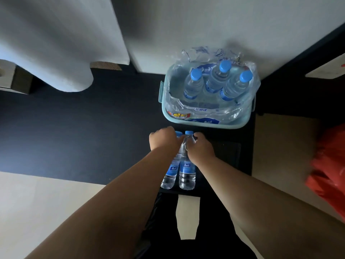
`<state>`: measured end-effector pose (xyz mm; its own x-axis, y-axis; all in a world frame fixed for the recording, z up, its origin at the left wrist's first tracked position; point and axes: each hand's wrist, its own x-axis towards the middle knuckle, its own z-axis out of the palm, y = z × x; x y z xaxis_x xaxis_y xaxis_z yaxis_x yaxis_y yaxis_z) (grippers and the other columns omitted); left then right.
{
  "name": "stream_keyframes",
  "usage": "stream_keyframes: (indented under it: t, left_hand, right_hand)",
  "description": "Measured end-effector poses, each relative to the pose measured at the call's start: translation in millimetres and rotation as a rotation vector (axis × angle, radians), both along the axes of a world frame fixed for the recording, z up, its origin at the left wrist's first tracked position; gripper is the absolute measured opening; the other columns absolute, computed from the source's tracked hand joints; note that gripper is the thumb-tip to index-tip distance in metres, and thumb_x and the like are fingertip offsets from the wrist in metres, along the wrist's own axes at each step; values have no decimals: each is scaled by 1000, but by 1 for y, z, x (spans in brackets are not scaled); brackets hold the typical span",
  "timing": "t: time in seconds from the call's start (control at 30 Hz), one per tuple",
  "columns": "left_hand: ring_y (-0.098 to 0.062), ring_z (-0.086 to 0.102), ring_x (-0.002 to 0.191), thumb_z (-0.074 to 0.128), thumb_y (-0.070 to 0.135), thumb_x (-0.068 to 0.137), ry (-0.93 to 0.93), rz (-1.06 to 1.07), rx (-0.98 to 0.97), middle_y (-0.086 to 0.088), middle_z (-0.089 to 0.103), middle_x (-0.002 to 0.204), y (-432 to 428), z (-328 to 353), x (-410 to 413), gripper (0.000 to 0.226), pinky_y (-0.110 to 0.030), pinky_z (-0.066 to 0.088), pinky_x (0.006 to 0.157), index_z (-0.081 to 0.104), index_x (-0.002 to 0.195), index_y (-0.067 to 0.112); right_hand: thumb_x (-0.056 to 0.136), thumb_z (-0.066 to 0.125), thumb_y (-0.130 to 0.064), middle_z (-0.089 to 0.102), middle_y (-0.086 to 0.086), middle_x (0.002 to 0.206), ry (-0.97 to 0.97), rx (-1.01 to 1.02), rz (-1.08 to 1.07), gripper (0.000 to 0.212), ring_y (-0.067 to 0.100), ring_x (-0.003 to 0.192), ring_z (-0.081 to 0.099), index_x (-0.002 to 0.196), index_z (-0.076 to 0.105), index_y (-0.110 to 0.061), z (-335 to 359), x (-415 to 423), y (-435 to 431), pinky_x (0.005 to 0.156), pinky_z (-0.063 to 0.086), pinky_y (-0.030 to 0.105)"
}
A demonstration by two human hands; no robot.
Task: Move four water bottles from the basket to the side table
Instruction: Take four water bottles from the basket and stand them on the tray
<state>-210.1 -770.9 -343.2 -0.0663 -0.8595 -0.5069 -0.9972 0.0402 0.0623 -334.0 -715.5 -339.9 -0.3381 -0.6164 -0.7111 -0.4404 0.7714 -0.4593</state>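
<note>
A pale teal basket (164,109) lined with torn clear wrap holds three upright water bottles (214,81) with blue caps. Just in front of it, on the black side table (227,154), two more bottles stand side by side. My left hand (163,140) grips the neck of the left bottle (169,174). Around the neck of the right bottle (186,172) my right hand (201,148) is closed. Both bottle bases rest near the table's front edge.
A white wall and a grey-white curtain (56,43) lie behind the basket. Dark floor (74,128) spreads to the left. An orange-red plastic bag (328,169) sits at the right edge. A pale surface (37,202) fills the lower left.
</note>
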Motion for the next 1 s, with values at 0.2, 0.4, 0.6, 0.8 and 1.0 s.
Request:
stream_keyframes:
  t: [0.2,0.4,0.6,0.8,1.0]
  left_hand:
    - [-17,44,55,35,55,85,24,-36,52,8,47,59,7,4,-4,37,-36,32,67,44,66,24]
    - [-22,56,61,32,41,92,31,-130,56,3,64,71,22,28,2,33,-35,44,69,60,85,24]
    - [-23,63,70,37,47,96,25,-147,25,3,69,80,15,59,13,35,-31,43,63,61,91,23]
    - [-23,64,83,48,50,86,64,-126,-33,4,68,91,-13,94,13,30,-33,51,68,62,101,29]
    - [-20,58,76,48,53,85,115,-108,-147,7,66,88,-46,130,-5,29,-31,43,60,60,101,33]
  right_hand:
    - [100,52,-29,61,14,128,31,-42,57,34,33,114,62,129,58,-15,3,-6,12,97,53,45]
    - [98,55,-38,55,8,130,67,-49,207,38,28,115,59,134,55,-26,23,-27,21,94,54,42]
    - [99,55,-41,52,4,142,108,-88,314,47,24,126,54,143,51,-23,54,-52,8,95,49,37]
    - [102,54,-37,58,3,137,114,-151,346,40,21,117,60,138,56,-19,92,-72,-9,93,51,34]
    - [103,51,-33,64,2,131,121,-271,342,33,20,112,63,132,61,-20,127,-87,-34,93,53,36]
